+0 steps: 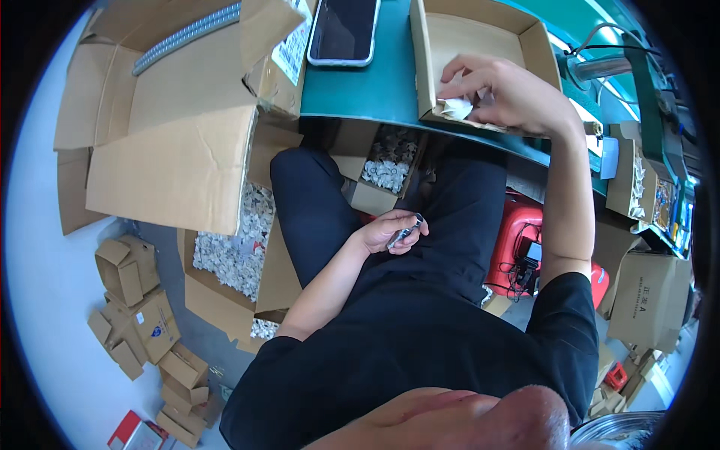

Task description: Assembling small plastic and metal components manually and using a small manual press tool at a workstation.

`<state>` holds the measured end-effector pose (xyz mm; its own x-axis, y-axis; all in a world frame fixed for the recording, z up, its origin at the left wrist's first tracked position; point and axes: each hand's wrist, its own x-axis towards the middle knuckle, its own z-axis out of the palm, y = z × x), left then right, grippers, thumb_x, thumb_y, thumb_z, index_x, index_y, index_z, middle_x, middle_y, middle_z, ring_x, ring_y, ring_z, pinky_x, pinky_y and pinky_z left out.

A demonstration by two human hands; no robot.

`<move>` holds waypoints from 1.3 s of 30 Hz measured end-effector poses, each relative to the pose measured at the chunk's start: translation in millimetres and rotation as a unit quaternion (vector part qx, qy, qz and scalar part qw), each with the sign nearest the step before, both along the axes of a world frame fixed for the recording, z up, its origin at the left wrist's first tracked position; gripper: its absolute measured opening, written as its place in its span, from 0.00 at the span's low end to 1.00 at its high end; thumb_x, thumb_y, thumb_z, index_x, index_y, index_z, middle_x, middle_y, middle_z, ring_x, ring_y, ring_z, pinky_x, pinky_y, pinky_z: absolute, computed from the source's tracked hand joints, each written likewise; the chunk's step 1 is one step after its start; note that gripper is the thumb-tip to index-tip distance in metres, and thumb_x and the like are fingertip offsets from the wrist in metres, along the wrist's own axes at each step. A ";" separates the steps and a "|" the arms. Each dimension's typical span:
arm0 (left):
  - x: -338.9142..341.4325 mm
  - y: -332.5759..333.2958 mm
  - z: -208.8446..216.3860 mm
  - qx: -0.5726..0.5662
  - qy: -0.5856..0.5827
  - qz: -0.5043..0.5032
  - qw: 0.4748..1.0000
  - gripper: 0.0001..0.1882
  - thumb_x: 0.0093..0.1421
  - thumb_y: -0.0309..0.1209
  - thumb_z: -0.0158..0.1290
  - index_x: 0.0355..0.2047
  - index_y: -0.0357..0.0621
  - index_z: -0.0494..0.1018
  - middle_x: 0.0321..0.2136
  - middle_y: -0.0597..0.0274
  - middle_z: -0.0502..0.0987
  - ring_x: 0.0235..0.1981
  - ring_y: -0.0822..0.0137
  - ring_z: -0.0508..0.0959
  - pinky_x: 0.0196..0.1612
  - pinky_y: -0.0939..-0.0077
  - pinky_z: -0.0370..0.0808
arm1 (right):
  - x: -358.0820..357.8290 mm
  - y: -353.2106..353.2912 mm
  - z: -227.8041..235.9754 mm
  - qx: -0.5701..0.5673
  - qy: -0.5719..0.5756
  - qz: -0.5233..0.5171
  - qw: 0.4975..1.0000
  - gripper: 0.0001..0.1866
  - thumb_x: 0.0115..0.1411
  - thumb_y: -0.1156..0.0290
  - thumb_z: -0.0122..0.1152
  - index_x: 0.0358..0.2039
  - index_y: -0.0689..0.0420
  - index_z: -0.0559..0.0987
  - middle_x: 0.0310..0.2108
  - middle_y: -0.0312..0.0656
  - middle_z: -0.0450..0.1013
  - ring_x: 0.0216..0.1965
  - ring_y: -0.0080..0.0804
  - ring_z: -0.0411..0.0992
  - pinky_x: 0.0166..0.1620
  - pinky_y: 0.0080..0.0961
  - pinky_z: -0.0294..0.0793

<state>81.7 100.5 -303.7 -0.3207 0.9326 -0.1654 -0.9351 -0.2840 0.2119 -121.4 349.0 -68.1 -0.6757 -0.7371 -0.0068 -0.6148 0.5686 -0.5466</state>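
Observation:
My left hand [394,233] rests above my lap, its fingers closed around a small silver-and-dark metal piece [405,230] whose exact kind I cannot make out. My right hand [510,90] reaches over the near edge of a shallow cardboard box [427,64] on the green table. Its fingers curl around small white parts [455,108] at the box's near left corner; the palm side is partly hidden.
A phone [343,31] lies left of the box. A large open carton [172,165] stands at the left, with a box of white parts [232,247] below it. Under the table sits another parts box [386,172]. A red stool [517,232] with cables is at the right.

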 end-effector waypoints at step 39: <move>-18.0 58.6 1.4 0.036 0.123 -0.196 0.972 0.30 0.71 0.49 0.45 0.43 0.25 0.73 0.20 0.60 0.72 0.14 0.73 0.67 0.15 0.80 0.62 | 238.5 35.4 -135.1 -0.381 -0.369 -0.192 0.826 0.12 0.60 0.74 0.65 0.44 0.64 0.81 0.34 0.42 0.73 0.33 0.24 0.77 0.35 0.22 0.76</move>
<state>63.7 159.2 -302.3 0.0392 0.9975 -0.0591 -0.8979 0.0611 0.4360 117.1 384.4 -203.2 -0.8801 -0.4493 -0.1538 0.1905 -0.0375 -0.9810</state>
